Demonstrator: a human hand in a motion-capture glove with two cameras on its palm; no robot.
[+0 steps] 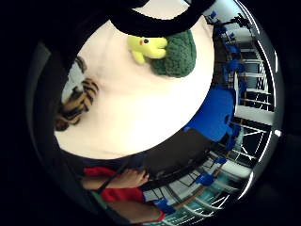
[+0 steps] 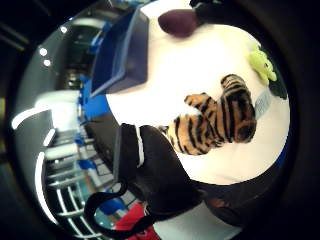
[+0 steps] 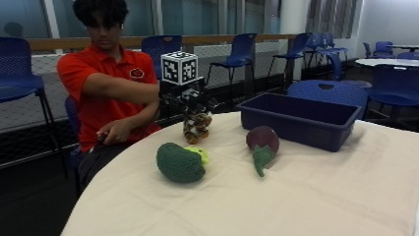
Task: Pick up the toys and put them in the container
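Note:
In the outside view a striped tiger toy (image 3: 196, 127) stands on the white table (image 3: 314, 196) near the person. My gloved right hand (image 3: 188, 101) hangs just above its head, holding nothing. In the thumb side palm view the tiger (image 2: 215, 122) lies close below the palm and the gloved thumb (image 2: 150, 165) stretches out beside it, not curled round it. A knitted green toy (image 3: 179, 163) with a small yellow-green toy (image 3: 199, 154) against it lies nearer the table's front. A purple eggplant toy (image 3: 262, 142) lies in front of the dark blue container (image 3: 301, 120).
Blue chairs (image 3: 320, 91) stand behind the container and along the windows. The person's bare left hand (image 3: 114, 132) rests at the table's edge by their lap. The table's curved edge (image 3: 111, 187) runs close to the green toy.

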